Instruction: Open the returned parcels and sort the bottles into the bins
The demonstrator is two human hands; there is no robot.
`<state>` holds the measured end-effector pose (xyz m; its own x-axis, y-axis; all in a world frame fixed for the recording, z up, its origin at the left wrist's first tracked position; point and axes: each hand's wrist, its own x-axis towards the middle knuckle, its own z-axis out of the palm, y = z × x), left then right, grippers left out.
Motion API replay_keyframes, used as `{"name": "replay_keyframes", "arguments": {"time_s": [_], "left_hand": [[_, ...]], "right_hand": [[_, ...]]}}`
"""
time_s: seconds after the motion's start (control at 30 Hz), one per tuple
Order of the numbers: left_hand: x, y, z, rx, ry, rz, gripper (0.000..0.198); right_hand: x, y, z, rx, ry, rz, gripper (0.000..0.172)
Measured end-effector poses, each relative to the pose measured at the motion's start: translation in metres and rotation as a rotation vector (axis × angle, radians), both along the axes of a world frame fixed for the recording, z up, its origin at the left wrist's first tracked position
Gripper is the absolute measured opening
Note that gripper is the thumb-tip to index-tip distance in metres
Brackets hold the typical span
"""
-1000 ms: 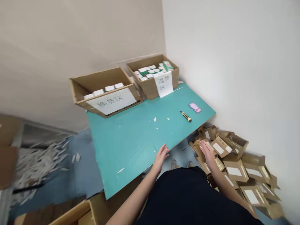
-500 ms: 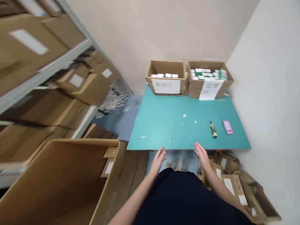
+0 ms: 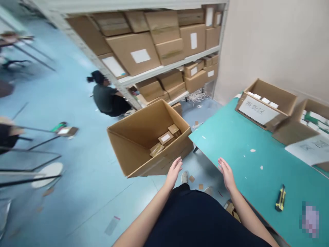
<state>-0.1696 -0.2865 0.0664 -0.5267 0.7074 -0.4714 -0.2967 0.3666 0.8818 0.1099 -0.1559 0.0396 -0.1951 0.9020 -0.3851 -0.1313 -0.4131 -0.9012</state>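
My left hand (image 3: 174, 171) is raised in the air with its fingers stretched out, holding nothing. It is nearest to a large open cardboard box (image 3: 120, 145) on the floor, in which several small cardboard boxes (image 3: 166, 138) lie along the right side. Over the left edge of the teal table (image 3: 231, 144) hovers my right hand (image 3: 226, 171), fingers extended and nothing in it. A yellow and black utility knife (image 3: 280, 198) lies on the table to the right of that hand. Beside the knife is a pinkish, pixelated object (image 3: 310, 219).
Two labelled cardboard bins, a left one (image 3: 257, 109) and a right one (image 3: 290, 125), hold small white boxes at the table's back. A metal shelf (image 3: 154, 72) carries several cartons. A person (image 3: 108, 97) crouches at its end. Paper scraps and a stool (image 3: 47, 175) are on the floor.
My view has swung left, bringing the shelf's front, the crouching person and the open floor into sight. Both hands stay apart and empty, with the large box now more central.
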Motion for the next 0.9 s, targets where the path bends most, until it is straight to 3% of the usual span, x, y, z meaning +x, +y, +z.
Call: {"name": "replay_keyframes", "arguments": {"time_s": [0.27, 0.5, 0.7, 0.9], "left_hand": [[-0.116, -0.064, -0.036, -0.007, 0.198, 0.29, 0.056], [-0.205, -0.103, -0.061, -0.107, 0.342, 0.296, 0.054], [-0.232, -0.11, -0.073, -0.19, 0.291, 0.322, 0.051], [-0.239, -0.103, -0.087, -0.295, 0.249, 0.342, 0.049]], "right_hand": [[-0.146, 0.006, 0.007, 0.014, -0.04, 0.309, 0.061], [-0.262, -0.009, 0.014, 0.02, -0.091, 0.477, 0.058], [-0.324, -0.003, 0.018, 0.016, -0.118, 0.587, 0.058], [-0.375, 0.034, 0.002, 0.002, -0.183, 0.72, 0.06]]}}
